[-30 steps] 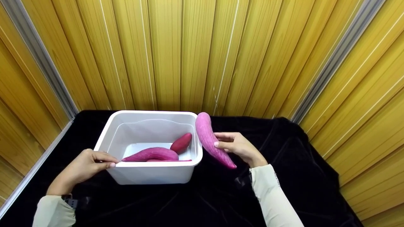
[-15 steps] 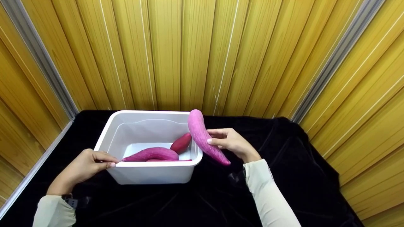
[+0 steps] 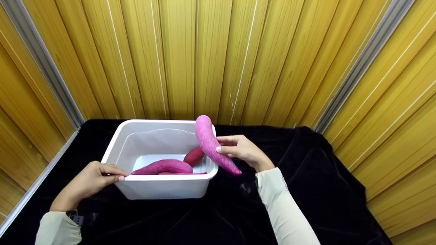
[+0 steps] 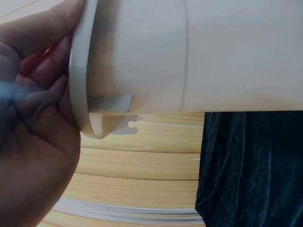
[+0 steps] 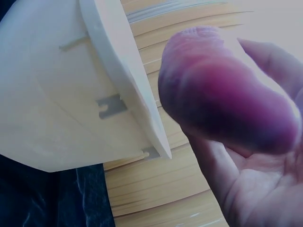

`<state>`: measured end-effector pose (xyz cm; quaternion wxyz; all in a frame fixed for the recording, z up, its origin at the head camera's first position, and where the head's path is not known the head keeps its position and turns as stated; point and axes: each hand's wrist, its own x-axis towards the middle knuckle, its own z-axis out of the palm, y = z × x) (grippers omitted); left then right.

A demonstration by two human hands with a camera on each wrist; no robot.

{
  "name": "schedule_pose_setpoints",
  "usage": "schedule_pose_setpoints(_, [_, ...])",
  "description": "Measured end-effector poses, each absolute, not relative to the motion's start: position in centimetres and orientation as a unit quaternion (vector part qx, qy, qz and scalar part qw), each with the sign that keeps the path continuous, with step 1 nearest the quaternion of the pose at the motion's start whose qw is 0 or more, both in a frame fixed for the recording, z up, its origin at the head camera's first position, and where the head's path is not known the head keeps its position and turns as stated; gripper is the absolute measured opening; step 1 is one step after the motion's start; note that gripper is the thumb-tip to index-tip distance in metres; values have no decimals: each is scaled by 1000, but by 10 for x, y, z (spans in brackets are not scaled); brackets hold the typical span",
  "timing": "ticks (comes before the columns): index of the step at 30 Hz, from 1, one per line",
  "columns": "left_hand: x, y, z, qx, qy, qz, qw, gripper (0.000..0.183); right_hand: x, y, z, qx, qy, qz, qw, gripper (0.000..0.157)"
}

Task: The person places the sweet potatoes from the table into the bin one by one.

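Note:
My right hand (image 3: 247, 151) grips a long, curved pink sweet potato (image 3: 207, 139) between thumb and fingers, tilted over the right rim of a white plastic bin (image 3: 163, 187). Its rounded upper end is over the bin, while the tapered tip hangs outside. In the right wrist view the sweet potato (image 5: 222, 90) looks large and blurred in front of the palm. At the bin's front left corner my left hand (image 3: 90, 180) pinches the rim. Inside lie a purple sweet potato (image 3: 167, 166) and a dark red one (image 3: 194, 155), partly covered by the held one; another shows slightly behind the front rim.
Black velvet cloth (image 3: 327, 190) covers the table under and around the bin. Yellow wood-grain panels (image 3: 211, 61) rise behind and on both sides, with grey metal strips (image 3: 368, 61) at the corners.
My right hand has carried the pink sweet potato leftward and slightly up, from beside the bin to over its right rim. The left hand and the bin stay in place.

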<state>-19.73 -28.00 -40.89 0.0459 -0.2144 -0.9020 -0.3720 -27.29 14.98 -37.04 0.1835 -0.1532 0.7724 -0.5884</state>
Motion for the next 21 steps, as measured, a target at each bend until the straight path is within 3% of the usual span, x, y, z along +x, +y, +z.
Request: schedule_pose_setpoints(21, [-198,-281,-412,-238,-887,-393,49,7,-281,119,-364,-172,765,-588,197,50])
